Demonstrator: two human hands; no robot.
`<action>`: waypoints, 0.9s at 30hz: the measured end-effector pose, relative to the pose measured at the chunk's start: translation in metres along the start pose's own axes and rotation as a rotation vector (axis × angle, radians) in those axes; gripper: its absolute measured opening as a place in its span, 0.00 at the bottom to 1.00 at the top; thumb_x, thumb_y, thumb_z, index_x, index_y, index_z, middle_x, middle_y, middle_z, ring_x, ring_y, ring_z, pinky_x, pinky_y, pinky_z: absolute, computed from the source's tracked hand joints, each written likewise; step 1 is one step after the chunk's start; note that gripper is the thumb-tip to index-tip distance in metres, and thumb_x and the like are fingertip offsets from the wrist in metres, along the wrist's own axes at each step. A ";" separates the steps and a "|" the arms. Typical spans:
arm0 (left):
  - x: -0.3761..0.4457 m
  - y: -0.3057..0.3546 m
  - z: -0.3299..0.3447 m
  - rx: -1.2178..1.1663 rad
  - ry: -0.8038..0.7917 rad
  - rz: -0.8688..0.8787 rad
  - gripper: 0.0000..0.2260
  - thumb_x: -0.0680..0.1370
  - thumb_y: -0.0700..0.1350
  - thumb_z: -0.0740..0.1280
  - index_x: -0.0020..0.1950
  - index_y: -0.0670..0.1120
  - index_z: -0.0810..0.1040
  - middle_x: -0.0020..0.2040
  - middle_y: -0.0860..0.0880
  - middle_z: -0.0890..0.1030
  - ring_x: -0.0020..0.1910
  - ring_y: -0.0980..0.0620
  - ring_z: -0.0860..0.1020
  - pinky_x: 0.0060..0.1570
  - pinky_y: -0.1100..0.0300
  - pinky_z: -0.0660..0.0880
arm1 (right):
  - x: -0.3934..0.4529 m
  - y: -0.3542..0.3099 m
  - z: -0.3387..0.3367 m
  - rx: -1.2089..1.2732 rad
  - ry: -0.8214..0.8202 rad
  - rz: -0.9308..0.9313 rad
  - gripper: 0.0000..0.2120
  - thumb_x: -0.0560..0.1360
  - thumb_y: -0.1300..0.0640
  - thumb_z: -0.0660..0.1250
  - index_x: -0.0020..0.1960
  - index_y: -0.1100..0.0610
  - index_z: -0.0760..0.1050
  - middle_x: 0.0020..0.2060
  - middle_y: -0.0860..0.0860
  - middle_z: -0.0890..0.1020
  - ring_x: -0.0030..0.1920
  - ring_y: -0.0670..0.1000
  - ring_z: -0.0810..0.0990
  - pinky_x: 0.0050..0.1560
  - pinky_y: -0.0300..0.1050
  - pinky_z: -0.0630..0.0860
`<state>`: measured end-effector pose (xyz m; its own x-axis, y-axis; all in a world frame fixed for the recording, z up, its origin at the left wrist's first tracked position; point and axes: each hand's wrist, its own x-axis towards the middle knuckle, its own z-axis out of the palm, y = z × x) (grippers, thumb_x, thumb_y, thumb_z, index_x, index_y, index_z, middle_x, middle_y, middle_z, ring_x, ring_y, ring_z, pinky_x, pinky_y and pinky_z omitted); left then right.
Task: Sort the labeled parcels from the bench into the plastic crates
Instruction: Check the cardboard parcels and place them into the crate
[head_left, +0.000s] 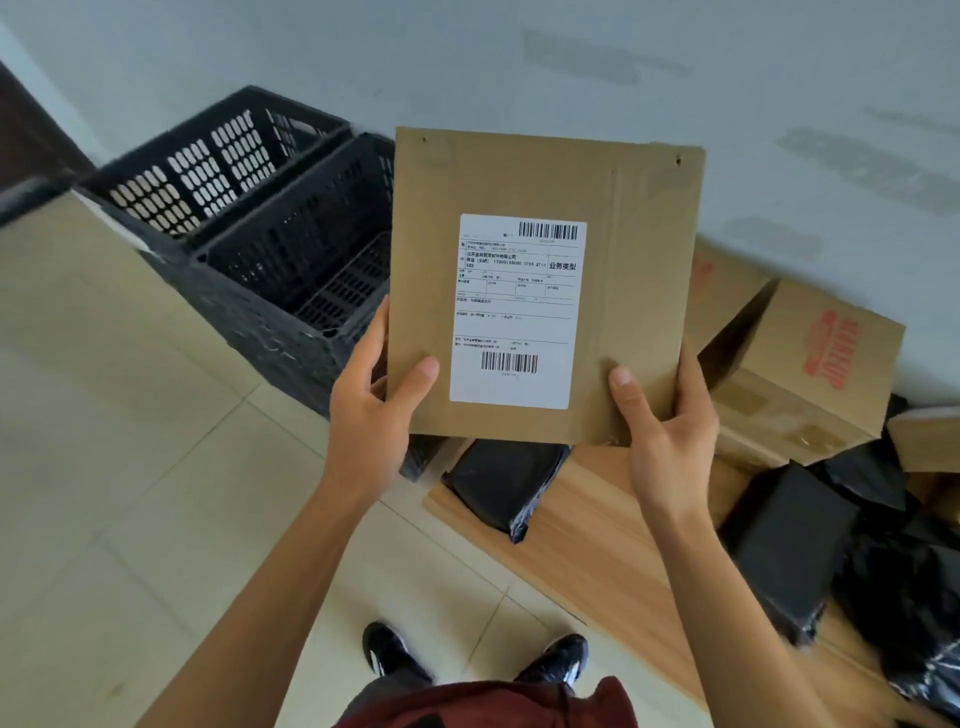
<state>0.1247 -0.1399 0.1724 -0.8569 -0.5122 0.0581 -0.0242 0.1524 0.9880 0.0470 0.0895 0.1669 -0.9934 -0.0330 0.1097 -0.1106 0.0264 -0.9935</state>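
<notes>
- A flat cardboard mailer (540, 291) is held upright above the surface (597, 545), label (517, 312) facing the camera, presumably for reading.
- Its lower corners are pinched by the left hand (371, 415) and right hand (667, 431).
- 2 black crates (270, 234) stand just left.

Wall (675, 62) ahead of me: pale grey-white, smudged with darker patches. Dark brown strip (21, 130) at far left, maybe door, can't tell. Floor (130, 493) under me: cream tiles, thin grout lines running diagonal. Light even, soft, no hard shadows. Bench (597, 561) to my right: light wood grain top, edge slanting toward wall. Tan flat surface (62, 291) at my left, blurred, unclear what it is. My black shoes (387, 652) on tiles below, red shirt hem at bottom.
</notes>
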 end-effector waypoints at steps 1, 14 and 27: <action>0.003 -0.003 -0.018 0.004 0.015 -0.009 0.29 0.83 0.42 0.69 0.82 0.54 0.64 0.69 0.57 0.80 0.66 0.57 0.79 0.63 0.54 0.80 | -0.005 0.000 0.017 -0.005 -0.015 0.000 0.24 0.79 0.54 0.72 0.74 0.54 0.72 0.62 0.45 0.83 0.62 0.45 0.82 0.58 0.37 0.79; 0.039 -0.047 -0.226 0.049 0.157 -0.049 0.29 0.83 0.43 0.69 0.82 0.55 0.64 0.75 0.58 0.74 0.70 0.61 0.75 0.69 0.59 0.74 | -0.040 -0.006 0.223 -0.088 -0.187 -0.005 0.27 0.79 0.50 0.72 0.77 0.49 0.70 0.63 0.43 0.82 0.63 0.42 0.80 0.61 0.43 0.80; 0.166 -0.076 -0.284 0.168 0.165 -0.098 0.29 0.83 0.46 0.68 0.83 0.57 0.62 0.75 0.58 0.74 0.71 0.60 0.74 0.69 0.58 0.73 | 0.049 0.023 0.327 -0.093 -0.288 0.035 0.29 0.80 0.48 0.70 0.79 0.50 0.68 0.65 0.42 0.82 0.64 0.43 0.81 0.66 0.51 0.80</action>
<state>0.1307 -0.4768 0.1478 -0.7507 -0.6606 -0.0006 -0.1999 0.2264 0.9533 0.0058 -0.2382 0.1399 -0.9489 -0.3116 0.0490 -0.0916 0.1237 -0.9881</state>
